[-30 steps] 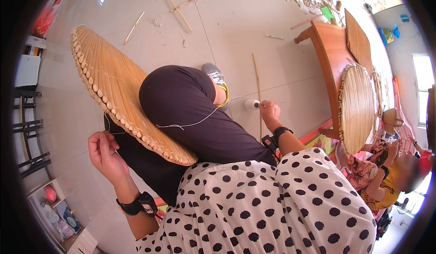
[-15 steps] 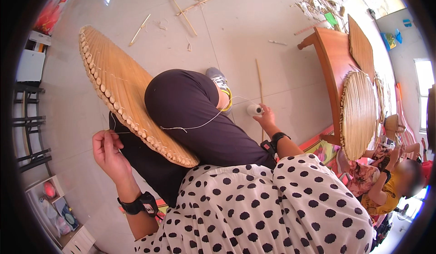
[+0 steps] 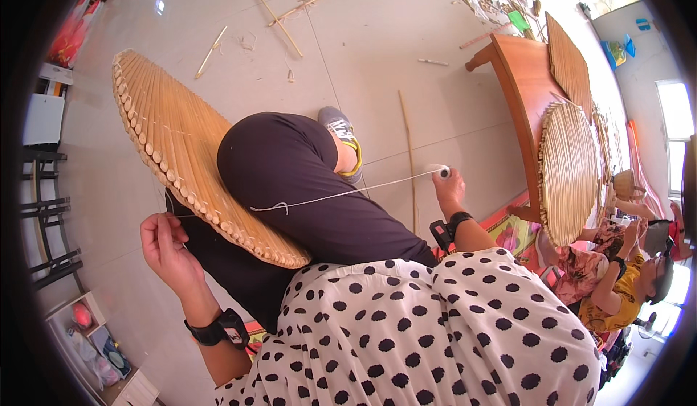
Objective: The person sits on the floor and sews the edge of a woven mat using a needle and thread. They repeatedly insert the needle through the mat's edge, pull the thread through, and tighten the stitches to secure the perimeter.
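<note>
A round mat of tan plant stalks [image 3: 181, 123], sewn with white stitches, leans tilted against my bent knee, its stubby rim facing me. My left hand [image 3: 168, 250] is beside the near left rim, fingertips pinched on a thin strand that runs toward the mat's underside. Its fine detail is too small to make out. Out to the right, my right hand [image 3: 451, 190] is wrapped round a spool of white thread [image 3: 441, 173]. From the spool a white thread [image 3: 363, 187] stretches almost straight across my thigh to the mat, with a small loose curl near the mat.
To the right stands a wooden bench [image 3: 519, 94] with a second stalk mat [image 3: 566, 174] against it. Another person [image 3: 610, 297] sits at the far right. Loose stalks [image 3: 276, 21] lie on the tiled floor. A black rack [image 3: 47, 210] stands at the left.
My right hand has moved right with the spool, and the slack thread over my thigh is now drawn nearly straight. My left hand keeps its pinch beside the rim.
</note>
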`<state>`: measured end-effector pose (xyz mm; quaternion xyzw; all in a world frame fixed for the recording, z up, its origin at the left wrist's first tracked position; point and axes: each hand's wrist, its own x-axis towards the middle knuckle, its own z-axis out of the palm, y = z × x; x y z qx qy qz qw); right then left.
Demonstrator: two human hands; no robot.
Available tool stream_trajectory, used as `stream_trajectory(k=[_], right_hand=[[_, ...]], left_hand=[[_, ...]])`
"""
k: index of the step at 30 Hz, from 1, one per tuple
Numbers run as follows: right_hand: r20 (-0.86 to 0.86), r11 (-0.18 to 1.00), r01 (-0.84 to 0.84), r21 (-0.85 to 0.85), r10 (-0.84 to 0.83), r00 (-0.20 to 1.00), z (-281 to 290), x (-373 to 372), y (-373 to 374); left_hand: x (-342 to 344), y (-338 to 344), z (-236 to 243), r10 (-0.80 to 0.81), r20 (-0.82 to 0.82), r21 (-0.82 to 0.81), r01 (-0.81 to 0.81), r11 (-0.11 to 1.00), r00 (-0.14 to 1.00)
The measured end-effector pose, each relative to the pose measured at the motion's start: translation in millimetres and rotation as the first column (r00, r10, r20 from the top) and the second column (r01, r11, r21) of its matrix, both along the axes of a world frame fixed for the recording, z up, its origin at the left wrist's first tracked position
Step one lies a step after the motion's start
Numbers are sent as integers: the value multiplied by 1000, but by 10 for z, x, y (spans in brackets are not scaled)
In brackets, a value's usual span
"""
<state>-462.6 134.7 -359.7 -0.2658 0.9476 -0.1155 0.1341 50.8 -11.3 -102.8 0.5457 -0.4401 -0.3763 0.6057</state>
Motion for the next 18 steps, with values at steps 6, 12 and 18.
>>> stream_trajectory(k=[6,12,18], right_hand=[[59,986,-71,151,62,996,-98,-113,266],[144,975,-147,166,124,982,-287,-255,468],[-165,968,-249,5,246,955,-96,-453,0]], left_hand=[[33,39,-6,62,5,6,-62,998,998],[-130,8,97,32,-20,35,-31,999,999],[-86,89,102,-35,-147,-3,35,999,989]])
